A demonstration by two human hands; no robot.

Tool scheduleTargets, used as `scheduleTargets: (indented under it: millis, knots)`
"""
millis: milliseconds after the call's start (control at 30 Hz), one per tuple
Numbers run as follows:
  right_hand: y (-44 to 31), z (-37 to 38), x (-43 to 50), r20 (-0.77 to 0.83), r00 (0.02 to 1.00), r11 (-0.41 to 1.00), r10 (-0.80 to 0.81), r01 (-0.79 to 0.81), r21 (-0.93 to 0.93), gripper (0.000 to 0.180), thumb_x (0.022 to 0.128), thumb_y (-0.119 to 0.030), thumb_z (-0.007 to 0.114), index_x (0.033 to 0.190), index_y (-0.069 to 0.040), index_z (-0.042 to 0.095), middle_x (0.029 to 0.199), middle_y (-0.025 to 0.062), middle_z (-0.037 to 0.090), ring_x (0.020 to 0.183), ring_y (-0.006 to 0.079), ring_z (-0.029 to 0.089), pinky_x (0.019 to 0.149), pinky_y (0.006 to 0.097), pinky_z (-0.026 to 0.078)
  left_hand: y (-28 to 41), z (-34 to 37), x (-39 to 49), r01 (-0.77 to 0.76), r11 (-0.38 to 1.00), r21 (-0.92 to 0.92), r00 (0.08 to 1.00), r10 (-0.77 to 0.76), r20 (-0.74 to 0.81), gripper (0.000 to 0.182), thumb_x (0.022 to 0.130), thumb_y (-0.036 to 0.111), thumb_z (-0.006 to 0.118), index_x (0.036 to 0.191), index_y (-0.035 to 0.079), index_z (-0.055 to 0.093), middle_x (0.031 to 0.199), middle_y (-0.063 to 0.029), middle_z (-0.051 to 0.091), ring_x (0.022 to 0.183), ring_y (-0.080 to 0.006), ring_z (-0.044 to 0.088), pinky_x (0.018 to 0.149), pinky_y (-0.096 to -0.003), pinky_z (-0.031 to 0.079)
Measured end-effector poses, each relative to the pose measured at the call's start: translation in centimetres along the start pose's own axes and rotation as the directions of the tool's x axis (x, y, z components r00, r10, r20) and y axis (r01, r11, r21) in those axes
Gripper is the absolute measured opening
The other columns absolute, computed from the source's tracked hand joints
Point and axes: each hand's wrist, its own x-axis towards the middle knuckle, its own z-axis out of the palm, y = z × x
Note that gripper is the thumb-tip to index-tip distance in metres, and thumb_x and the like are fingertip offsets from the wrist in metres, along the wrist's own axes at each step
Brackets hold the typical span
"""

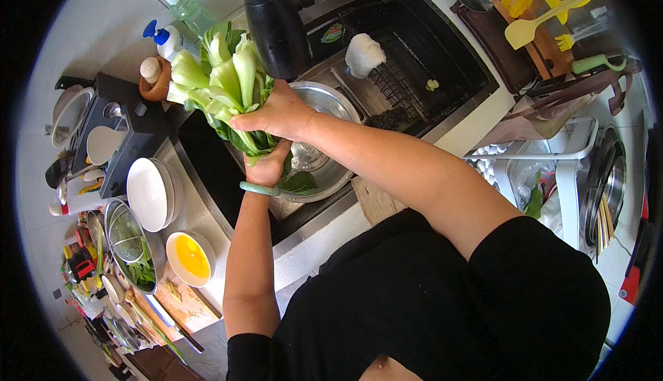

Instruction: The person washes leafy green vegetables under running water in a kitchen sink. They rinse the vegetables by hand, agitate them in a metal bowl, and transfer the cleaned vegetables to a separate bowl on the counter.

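Note:
Several heads of bok choy are bunched between my two hands over the left part of the black sink, their pale stem ends up and the leaves down. My left hand, with a jade-green bangle at its wrist, grips the leaves from below. Around the stems closes my right hand. Beneath and beside the hands lies a round metal basin with a green leaf at its edge; part of it is hidden by my right forearm. The black faucet stands close behind my right hand.
In the right basin are a white cloth-like wad and a wire rack. White bowls, a bowl of cracked eggs, a metal bowl of greens and a knife on a cutting board stand left. Bottles line the wall.

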Motion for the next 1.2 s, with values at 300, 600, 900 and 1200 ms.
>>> scheduleTargets:
  millis: [300, 600, 900, 1200]
  knots:
    - [-0.4, -0.3, -0.1, -0.003, 1.0, 0.992, 0.031, -0.031, 0.123, 0.064, 0.058, -0.013, 0.076, 0.116, -0.003, 0.05, 0.106, 0.0088, 0.058, 0.098, 0.0184, 0.055, 0.088, 0.0306, 0.044, 0.7, -0.1, -0.2, -0.054, 0.99, 0.132, 0.997, 0.047, 0.059, 0.028, 0.079, 0.009, 0.065, 0.105, 0.0, 0.059, 0.096, -0.0049, 0.062, 0.087, -0.0156, 0.057, 0.077, -0.0313, 0.046]
    - [-0.4, -0.2, -0.3, -0.056, 0.998, 0.994, -0.03, 0.035, 0.1, 0.058, 0.059, -0.017, 0.076, 0.111, -0.002, 0.055, 0.102, 0.01, 0.06, 0.093, 0.0195, 0.058, 0.085, 0.0309, 0.046, 0.0, -0.2, -0.1, -0.065, 0.993, 0.096, 0.995, 0.057, 0.084, 0.028, 0.079, 0.009, 0.064, 0.105, 0.001, 0.059, 0.097, -0.0045, 0.062, 0.089, -0.0158, 0.058, 0.078, -0.031, 0.046]
    - [0.2, -1.9, -0.4, 0.017, 1.0, 0.98, 0.014, -0.01, -0.198, 0.05, 0.059, -0.02, 0.076, 0.102, -0.002, 0.06, 0.093, 0.0109, 0.065, 0.084, 0.0192, 0.062, 0.078, 0.0313, 0.049, 0.1, 0.0, -1.1, 0.26, 0.942, -0.215, 0.96, -0.227, 0.165, 0.043, 0.067, 0.007, 0.078, 0.105, 0.002, 0.058, 0.099, -0.0048, 0.062, 0.087, -0.0153, 0.057, 0.079, -0.0292, 0.047]
    - [1.4, -3.2, -0.1, 0.003, 1.0, 0.949, -0.03, 0.03, -0.315, 0.052, 0.058, -0.019, 0.077, 0.103, -0.002, 0.057, 0.094, 0.0108, 0.063, 0.082, 0.0216, 0.06, 0.076, 0.0322, 0.048, -2.5, -0.4, -1.5, 0.415, 0.91, -0.025, 0.86, -0.383, 0.338, 0.017, 0.077, 0.012, 0.068, 0.086, 0.002, 0.058, 0.07, -0.0027, 0.058, 0.06, -0.0127, 0.052, 0.055, -0.0291, 0.043]
